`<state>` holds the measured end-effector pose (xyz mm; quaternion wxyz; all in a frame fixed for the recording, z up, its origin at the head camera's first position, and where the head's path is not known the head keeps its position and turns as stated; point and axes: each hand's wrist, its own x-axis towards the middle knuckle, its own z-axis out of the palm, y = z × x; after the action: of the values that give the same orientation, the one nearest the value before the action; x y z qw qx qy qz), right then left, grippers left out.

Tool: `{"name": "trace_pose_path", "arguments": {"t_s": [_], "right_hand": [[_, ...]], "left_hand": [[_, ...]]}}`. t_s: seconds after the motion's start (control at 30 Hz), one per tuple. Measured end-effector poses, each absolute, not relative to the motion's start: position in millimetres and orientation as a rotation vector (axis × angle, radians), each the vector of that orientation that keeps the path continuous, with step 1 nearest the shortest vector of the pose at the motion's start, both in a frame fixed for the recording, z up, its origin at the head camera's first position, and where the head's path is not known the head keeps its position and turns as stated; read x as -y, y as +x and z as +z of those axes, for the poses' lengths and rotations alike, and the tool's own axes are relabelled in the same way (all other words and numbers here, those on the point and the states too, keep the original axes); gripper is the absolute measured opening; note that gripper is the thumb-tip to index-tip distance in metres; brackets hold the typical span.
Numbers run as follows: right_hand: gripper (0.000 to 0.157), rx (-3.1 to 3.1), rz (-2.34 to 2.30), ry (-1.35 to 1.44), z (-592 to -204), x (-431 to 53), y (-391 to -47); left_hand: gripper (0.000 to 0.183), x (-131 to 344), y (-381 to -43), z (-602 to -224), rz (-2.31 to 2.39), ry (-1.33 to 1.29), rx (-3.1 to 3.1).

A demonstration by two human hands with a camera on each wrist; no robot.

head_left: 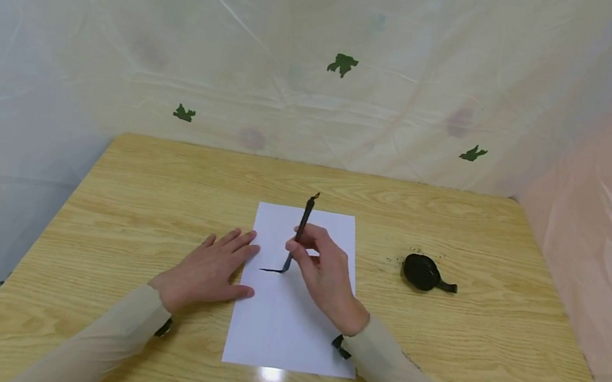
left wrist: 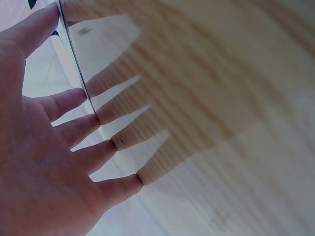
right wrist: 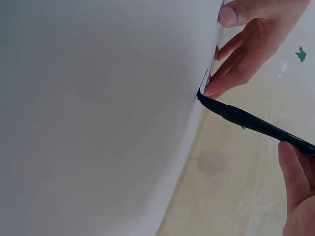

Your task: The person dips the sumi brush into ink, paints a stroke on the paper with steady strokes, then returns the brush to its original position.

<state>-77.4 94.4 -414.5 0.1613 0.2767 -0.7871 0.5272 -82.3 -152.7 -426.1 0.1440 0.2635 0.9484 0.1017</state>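
Note:
My right hand [head_left: 326,275] pinches a dark ink brush [head_left: 303,224] over a white sheet of paper [head_left: 285,338]. The brush stands nearly upright, and its bent black tip touches the paper at the right end of a short black stroke [head_left: 270,270]. In the right wrist view the brush [right wrist: 246,120] slants from the fingers to the sheet. My left hand [head_left: 213,269] lies with spread, straight fingers at the sheet's left edge, its thumb and some fingertips on the paper. The left wrist view shows that palm [left wrist: 49,162] from beneath, the fingertips against the tabletop.
A small black dish [head_left: 421,272] with a short handle sits right of the paper, dark specks around it. The wooden table [head_left: 152,195] is backed by a pale curtain [head_left: 253,66] with green leaf-like shapes. Dark bands [head_left: 341,346] show at both wrists.

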Motion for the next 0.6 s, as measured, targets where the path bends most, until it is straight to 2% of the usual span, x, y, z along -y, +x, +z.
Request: {"name": "trace_pose_path", "arguments": {"t_s": [0.6], "right_hand": [[0.035, 2.240, 1.495, 0.776, -416.4, -100.8, -76.4]], "left_hand": [[0.082, 152.8, -82.0, -426.1, 0.300, 0.771, -2.745]]}}
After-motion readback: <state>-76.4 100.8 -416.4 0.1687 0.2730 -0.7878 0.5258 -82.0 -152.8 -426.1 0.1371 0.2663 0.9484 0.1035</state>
